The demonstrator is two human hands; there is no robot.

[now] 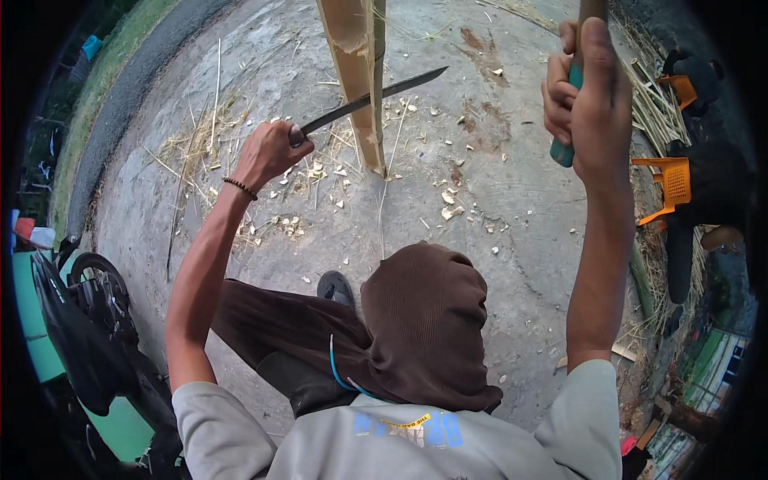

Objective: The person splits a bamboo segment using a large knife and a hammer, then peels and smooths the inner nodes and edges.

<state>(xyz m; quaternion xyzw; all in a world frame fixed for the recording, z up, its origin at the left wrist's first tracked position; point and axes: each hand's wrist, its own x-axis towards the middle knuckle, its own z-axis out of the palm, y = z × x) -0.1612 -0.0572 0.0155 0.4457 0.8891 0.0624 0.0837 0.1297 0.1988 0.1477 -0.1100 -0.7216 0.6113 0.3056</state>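
Note:
My left hand (276, 150) is closed around the handle of a machete, its wrist circled by a beaded bracelet (240, 188). The long dark blade (408, 83) crosses a split bamboo pole (352, 60) and appears wedged in it, the tip sticking out on the right. The pole stands upright on the concrete, its top beyond the picture. Raised at the upper right, my right hand (592, 104) grips a wooden handle (566, 150) with a teal lower end. The head of that tool lies outside the view, so its kind is not shown.
Pale chips (452, 212) and straw-like fibres (192, 148) litter the concrete. At right, people in dark clothes sit near orange chairs (674, 182), beside a heap of bamboo strips (652, 112). A dark motorcycle (92, 320) stands at left. My brown-trousered legs (424, 320) are below.

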